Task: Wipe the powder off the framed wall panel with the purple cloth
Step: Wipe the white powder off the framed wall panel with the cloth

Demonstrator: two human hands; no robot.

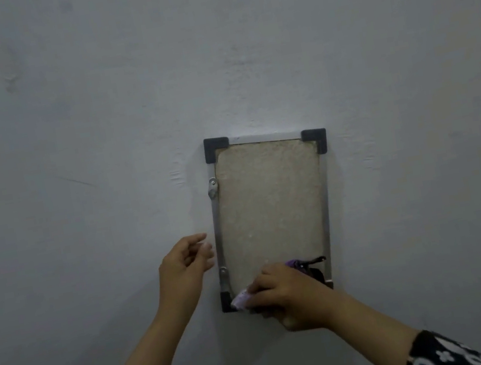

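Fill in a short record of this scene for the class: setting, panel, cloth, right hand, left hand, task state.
setting: pale grey wall
panel: upright rectangular beige panel in a metal frame with black corner caps, surface looks dusty
cloth: purple cloth, bunched at the panel's bottom edge
right hand: right hand presses the cloth to the panel
left hand: left hand beside the frame's left edge, holding nothing
task state: most of the panel is not yet wiped

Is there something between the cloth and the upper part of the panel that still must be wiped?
Nothing visible. The right hand presses the purple cloth at the panel bottom; the surface above lies bare.
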